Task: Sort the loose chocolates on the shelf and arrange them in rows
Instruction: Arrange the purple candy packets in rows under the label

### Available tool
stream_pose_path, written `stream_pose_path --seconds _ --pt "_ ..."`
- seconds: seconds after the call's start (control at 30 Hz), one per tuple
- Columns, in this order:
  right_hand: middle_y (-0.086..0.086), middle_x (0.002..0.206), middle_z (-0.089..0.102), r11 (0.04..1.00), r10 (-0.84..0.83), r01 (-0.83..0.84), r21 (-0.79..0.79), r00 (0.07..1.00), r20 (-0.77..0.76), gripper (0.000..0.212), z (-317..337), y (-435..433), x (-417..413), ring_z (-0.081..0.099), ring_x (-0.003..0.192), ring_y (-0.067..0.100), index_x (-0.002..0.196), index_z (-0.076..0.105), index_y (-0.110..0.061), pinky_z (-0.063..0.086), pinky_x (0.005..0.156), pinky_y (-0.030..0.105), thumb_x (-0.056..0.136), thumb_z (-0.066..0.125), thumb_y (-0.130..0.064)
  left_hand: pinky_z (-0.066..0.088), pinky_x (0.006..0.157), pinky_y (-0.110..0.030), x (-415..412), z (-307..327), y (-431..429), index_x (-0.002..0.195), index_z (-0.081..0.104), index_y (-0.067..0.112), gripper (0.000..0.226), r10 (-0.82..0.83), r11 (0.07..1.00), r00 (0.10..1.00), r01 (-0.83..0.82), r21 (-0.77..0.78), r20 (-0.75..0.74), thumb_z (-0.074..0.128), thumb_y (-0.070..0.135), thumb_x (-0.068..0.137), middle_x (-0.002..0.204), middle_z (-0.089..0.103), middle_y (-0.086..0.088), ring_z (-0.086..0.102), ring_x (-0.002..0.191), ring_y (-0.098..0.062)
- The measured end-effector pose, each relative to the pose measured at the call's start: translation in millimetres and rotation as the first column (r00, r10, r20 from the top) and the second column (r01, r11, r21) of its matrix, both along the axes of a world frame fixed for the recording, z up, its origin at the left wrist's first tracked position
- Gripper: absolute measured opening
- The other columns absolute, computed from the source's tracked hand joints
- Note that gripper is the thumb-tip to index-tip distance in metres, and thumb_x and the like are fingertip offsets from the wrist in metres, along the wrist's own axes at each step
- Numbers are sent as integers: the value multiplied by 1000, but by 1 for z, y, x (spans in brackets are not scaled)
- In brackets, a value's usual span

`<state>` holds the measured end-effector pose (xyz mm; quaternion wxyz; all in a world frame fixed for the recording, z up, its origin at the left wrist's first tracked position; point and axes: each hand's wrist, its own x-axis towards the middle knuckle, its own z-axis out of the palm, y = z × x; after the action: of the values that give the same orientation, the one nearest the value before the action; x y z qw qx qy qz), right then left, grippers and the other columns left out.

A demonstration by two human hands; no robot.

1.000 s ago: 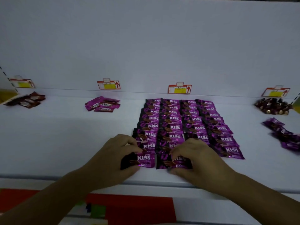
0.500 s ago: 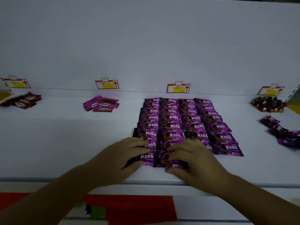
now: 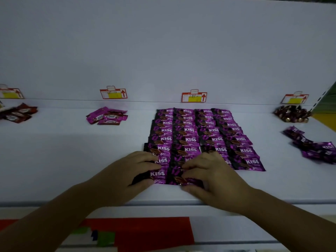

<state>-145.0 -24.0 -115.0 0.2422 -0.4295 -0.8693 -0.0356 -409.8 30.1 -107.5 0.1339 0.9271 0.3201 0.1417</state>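
The front-left packet [image 3: 159, 176] is gripped between the curled fingers and thumb of the left hand [image 3: 125, 172]. The adjoining packet [image 3: 179, 179] is gripped likewise by the right hand [image 3: 214, 177].

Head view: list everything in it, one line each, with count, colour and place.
shelf: one, white, across the view
price tags: four, red and white with yellow, along the back wall
Kiss grid: four columns of overlapped packets, purple and black, shelf centre
front Kiss packets: two, purple and black, near end of the two left columns
loose Kiss packets: one heap, purple, right side
Choco packets: small heap, magenta, left of the grid
brown packets: small heap, dark brown, far left
foil-wrapped sweets: one heap, dark red and gold, far right at the back
red panel: one, red, below the shelf front
left grip: bare hand, pinches the left front packet
right grip: bare hand, pinches the right front packet
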Motion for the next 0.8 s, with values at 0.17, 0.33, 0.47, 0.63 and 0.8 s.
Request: stream_pose_path --seconds 0.17,0.33,0.47,0.63,0.8 --pt "-8 109 66 1000 12 -12 -2 1000 -7 34 7 0 7 53 102 8 104 69 -25 47 83 36 86 54 -49 14 95 -2 13 23 11 130 43 41 71 42 999 997 -42 5 58 20 80 75 127 35 30 19 118 23" --pt "1 125 60 996 -91 92 -10 994 60 43 20 7 44 53 116 16 119 61 -20 44 99 35 86 52 -46 14 97 -4 78 47 36 133 47 32 60 -24 999 999 23 32 22 26 63 85 134 41 20 26 121 11" --pt "12 125 58 972 -234 237 4 957 172 54 26 10 89 58 110 28 122 57 -12 47 94 37 83 52 -48 19 105 -16 157 53 56 141 37 21 50 -48 998 998 49 44 -26 38 43 96 145 38 2 31 133 -11" --pt "12 131 56 917 -376 396 -55 901 218 56 24 -14 159 54 117 29 126 54 -16 44 97 41 84 44 -52 23 110 -25 251 52 53 143 31 23 53 -152 988 987 151 -27 -48 41 44 95 145 36 5 31 135 -13" --pt "3 138 49 822 -545 558 -114 829 122 49 27 -46 247 44 126 19 130 53 -20 33 109 33 90 48 -47 26 107 -23 338 49 38 141 33 27 48 -235 969 966 224 -108 -106 44 37 96 147 34 8 36 131 -9"
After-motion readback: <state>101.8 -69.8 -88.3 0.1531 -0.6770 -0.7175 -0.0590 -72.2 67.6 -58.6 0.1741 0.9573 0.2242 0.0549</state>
